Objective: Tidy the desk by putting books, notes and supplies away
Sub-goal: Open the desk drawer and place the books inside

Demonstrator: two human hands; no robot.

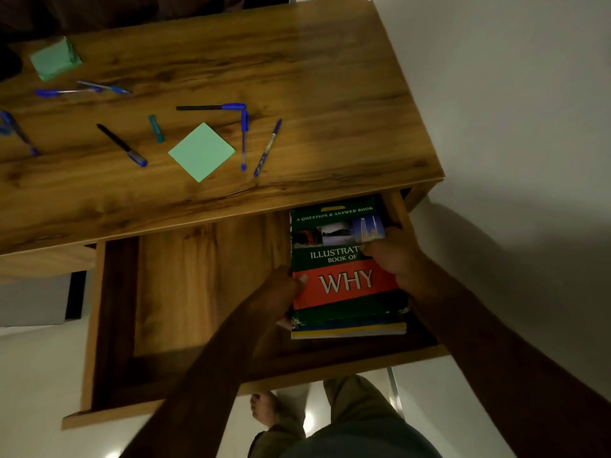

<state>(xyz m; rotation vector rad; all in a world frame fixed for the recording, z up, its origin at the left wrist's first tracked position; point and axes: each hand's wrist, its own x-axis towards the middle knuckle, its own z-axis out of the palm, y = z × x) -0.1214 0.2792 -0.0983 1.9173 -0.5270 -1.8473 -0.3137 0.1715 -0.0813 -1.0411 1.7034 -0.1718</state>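
A green and red book [344,289] with "WHY" on its cover lies on top of other books in the right end of the open wooden drawer [185,285]. My left hand [281,294] grips the book's left edge, thumb on the cover. My right hand [393,256] grips its right edge, thumb over the title. On the desk top [297,77] lie a green sticky-note pad [201,152], a second green pad [54,59] at the back left, and several blue and black pens [122,145].
The drawer's left part shows bare wood. A teal cap or eraser [156,128] lies among the pens. A white wall [529,110] runs along the desk's right side. My legs and a bare foot [264,408] stand below the drawer front.
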